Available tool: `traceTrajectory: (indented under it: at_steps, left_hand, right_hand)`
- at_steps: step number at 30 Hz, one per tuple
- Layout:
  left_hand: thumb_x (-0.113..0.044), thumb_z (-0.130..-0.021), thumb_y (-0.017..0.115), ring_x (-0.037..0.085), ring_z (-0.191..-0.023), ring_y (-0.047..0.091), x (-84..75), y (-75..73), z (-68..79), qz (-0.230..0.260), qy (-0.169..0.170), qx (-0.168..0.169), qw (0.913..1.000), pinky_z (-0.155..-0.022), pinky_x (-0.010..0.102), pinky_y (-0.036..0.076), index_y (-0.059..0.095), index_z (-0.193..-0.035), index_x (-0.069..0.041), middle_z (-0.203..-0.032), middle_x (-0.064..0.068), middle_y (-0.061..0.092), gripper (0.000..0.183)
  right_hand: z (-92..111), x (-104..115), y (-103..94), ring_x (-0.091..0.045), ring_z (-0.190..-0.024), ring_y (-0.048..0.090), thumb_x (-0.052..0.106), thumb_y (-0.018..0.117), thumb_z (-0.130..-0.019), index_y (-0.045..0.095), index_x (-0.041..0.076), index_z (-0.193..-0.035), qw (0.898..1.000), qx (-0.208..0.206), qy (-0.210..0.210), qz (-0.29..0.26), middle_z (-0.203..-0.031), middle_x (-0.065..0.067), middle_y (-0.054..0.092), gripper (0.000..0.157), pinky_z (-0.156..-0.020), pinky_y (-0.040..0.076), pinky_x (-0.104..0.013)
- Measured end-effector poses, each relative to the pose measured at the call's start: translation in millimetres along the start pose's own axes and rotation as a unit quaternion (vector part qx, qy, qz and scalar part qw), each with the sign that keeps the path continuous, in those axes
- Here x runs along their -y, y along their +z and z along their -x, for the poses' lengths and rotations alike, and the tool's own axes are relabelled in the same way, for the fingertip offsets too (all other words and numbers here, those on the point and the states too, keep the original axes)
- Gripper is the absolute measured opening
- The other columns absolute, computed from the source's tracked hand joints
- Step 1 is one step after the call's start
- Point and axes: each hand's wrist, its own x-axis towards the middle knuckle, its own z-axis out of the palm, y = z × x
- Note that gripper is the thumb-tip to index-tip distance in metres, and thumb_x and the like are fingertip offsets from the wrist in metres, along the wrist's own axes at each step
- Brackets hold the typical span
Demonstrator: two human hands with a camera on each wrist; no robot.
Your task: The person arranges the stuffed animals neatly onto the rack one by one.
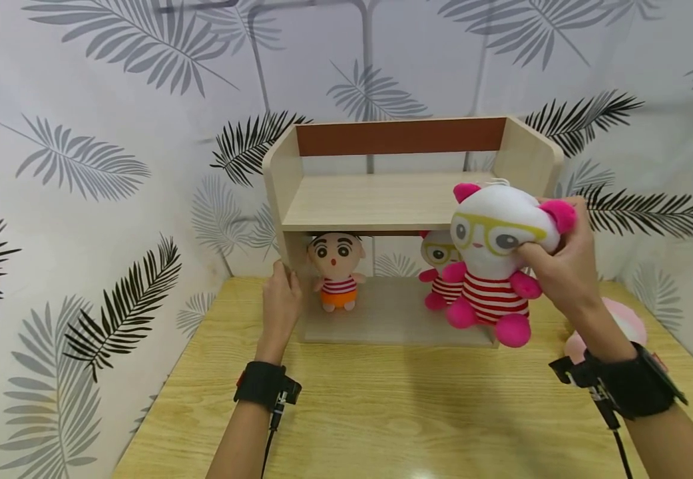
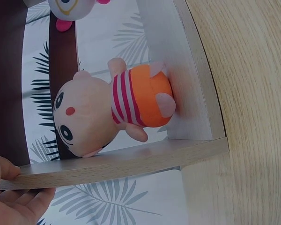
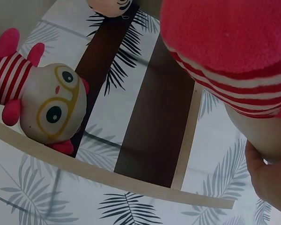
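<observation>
My right hand grips a white and pink plush panda with yellow glasses by the side of its head, in front of the shelf's right half. In the right wrist view the held panda's pink and striped body fills the upper right. With thumb and fingers, my left hand holds the left side panel of the wooden shelf; the left wrist view shows the thumb on one face, fingers on the other. A boy doll in orange shorts sits in the lower compartment. Farther right there, a second panda sits, partly hidden in the head view.
The shelf stands on a wood-grain table before a leaf-patterned wall covering. A pink and white plush thing lies on the table at the right, partly behind my right forearm. Cables run from both wrist cameras.
</observation>
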Motion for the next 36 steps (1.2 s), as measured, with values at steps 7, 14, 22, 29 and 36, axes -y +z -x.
traceTrajectory:
  at_steps: [7,14,22,29,36]
  left_hand:
    - [-0.004,-0.09,0.05,0.036,-0.075,0.059,0.5,-0.7,-1.0,0.005,0.002,-0.004,1.0,-0.058,0.049,0.05,0.048,-0.102,0.006,-0.08,0.025,0.061,0.016]
    - [-0.005,-0.09,0.05,0.032,-0.072,0.058,1.5,0.2,-1.9,0.002,-0.002,-0.002,1.0,-0.058,0.047,0.049,0.048,-0.099,0.004,-0.079,0.023,0.06,0.013]
    - [-0.006,-0.091,0.05,0.032,-0.072,0.058,1.2,0.5,-1.1,0.0,-0.005,-0.003,1.0,-0.057,0.047,0.049,0.047,-0.099,0.004,-0.079,0.023,0.06,0.013]
    - [-0.007,-0.092,0.049,0.031,-0.07,0.057,0.5,0.1,-1.0,-0.001,-0.01,0.001,0.9999,-0.056,0.046,0.048,0.047,-0.097,0.003,-0.076,0.021,0.059,0.012]
    - [-0.006,-0.091,0.05,0.033,-0.073,0.058,1.0,-0.6,-2.1,0.001,-0.011,-0.001,0.9999,-0.058,0.047,0.049,0.047,-0.099,0.004,-0.08,0.024,0.061,0.012]
  right_hand:
    - [-5.7,-3.1,10.3,-0.025,-0.088,0.053,-0.011,0.053,-0.07,0.042,0.013,-0.105,1.0,-0.002,0.002,-0.014,-0.107,-0.007,0.053,0.044,-0.07,0.048,-0.016]
    - [-14.7,-5.3,22.4,-0.025,-0.083,0.052,-0.012,0.053,-0.068,0.043,0.011,-0.102,0.997,-0.002,-0.005,-0.077,-0.099,-0.01,0.053,0.042,-0.066,0.049,-0.017]
    - [-23.8,-3.0,37.3,-0.025,-0.084,0.05,-0.011,0.052,-0.069,0.043,0.012,-0.104,0.997,-0.008,-0.001,-0.082,-0.097,-0.009,0.052,0.043,-0.067,0.047,-0.018]
    - [-26.8,2.0,45.9,-0.025,-0.083,0.052,-0.011,0.051,-0.069,0.041,0.013,-0.104,0.997,0.002,-0.015,-0.073,-0.1,-0.009,0.053,0.043,-0.065,0.048,-0.018]
    - [-33.5,6.3,54.6,-0.026,-0.088,0.052,-0.011,0.052,-0.071,0.04,0.013,-0.105,0.996,0.019,-0.022,-0.08,-0.107,-0.008,0.052,0.043,-0.07,0.048,-0.019]
